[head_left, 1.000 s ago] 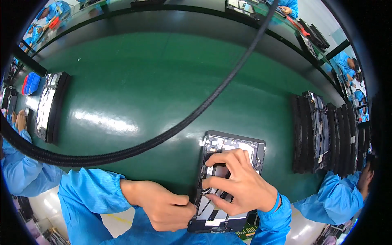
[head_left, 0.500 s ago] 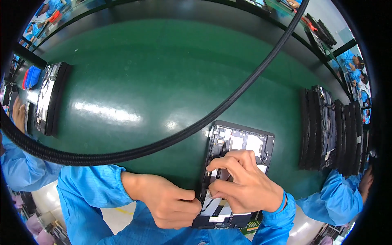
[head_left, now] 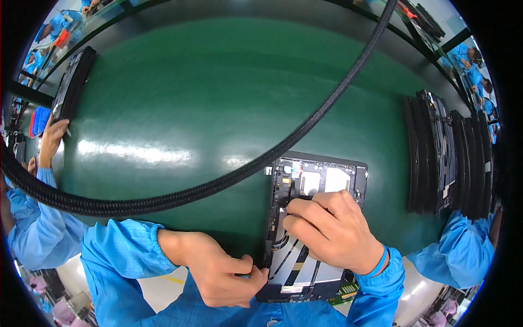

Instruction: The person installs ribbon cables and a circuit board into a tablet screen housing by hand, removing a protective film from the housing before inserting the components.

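Note:
A flat black device frame (head_left: 332,174) with exposed inner parts lies on the green table (head_left: 218,98) near its front edge. My left hand (head_left: 218,270) pinches the frame's lower left edge. My right hand (head_left: 332,229) rests on top of the frame, its fingertips pressing on a small dark part near the upper left of the inside. Both my forearms wear blue sleeves. The lower half of the frame is partly hidden under my right hand.
A thick black braided cable (head_left: 261,158) hangs across the view in front of the table. A row of black frames (head_left: 447,152) stands on edge at the right. Another stack (head_left: 73,82) sits far left, touched by another person's hand (head_left: 52,139). Blue-sleeved people stand on both sides.
The view has shifted, so the frame sits slightly higher and more to the right. My right fingers have slid up the frame's inside. My left hand keeps its grip on the lower left edge.

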`<state>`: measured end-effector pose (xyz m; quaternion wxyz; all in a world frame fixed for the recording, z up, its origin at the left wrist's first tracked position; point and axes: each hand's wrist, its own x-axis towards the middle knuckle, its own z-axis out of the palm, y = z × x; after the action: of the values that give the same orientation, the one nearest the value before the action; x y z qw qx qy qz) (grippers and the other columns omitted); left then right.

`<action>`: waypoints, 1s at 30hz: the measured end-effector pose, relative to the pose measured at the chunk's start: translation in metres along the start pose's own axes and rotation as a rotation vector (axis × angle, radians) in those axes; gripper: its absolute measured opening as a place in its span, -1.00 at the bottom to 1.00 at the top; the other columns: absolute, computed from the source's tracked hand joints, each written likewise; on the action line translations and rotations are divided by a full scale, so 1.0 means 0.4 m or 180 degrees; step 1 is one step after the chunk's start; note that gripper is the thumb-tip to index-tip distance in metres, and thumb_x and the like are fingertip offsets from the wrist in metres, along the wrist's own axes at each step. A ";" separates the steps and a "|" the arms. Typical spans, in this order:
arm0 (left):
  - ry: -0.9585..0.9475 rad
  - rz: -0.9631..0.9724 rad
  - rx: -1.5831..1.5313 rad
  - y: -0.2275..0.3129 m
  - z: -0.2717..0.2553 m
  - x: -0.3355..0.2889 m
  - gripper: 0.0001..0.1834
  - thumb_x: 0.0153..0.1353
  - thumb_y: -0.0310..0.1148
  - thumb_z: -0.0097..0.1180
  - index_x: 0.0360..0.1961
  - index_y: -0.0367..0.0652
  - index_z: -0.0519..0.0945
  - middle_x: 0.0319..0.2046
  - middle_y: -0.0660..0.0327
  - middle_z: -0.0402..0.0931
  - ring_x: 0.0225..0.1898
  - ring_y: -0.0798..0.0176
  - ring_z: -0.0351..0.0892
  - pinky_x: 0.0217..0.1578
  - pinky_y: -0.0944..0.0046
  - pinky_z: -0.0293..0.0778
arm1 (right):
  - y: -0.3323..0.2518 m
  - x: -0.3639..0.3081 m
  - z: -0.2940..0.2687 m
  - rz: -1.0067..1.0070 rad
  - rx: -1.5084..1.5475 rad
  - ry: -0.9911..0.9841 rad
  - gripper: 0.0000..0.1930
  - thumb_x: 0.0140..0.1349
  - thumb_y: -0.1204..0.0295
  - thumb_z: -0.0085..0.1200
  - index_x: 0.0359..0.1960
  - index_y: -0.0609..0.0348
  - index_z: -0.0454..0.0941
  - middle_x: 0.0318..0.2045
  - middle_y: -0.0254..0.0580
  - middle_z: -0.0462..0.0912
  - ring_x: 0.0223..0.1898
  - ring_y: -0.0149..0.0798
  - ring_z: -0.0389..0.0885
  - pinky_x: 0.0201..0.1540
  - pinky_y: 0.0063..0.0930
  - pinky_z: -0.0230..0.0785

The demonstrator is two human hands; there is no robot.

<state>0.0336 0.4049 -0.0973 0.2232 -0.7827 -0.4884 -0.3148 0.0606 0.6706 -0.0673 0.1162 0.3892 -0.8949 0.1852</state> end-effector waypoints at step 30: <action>-0.0271 0.0112 0.0716 -0.071 -0.017 0.001 -0.53 0.42 -0.17 0.19 -0.45 -0.38 0.81 -0.47 0.12 0.72 -0.44 0.25 0.59 -0.45 0.25 0.49 | 0.002 -0.009 0.007 0.0460 0.0188 0.0609 -0.64 -0.14 0.60 0.33 -0.22 0.02 0.79 -0.21 -0.44 0.75 -0.24 -0.24 0.55 -0.23 -0.32 0.31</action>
<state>0.0062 0.4129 -0.0911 0.2942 -0.7738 -0.5158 -0.2205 0.0622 0.6724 -0.0714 0.1759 0.3075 -0.8995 0.2556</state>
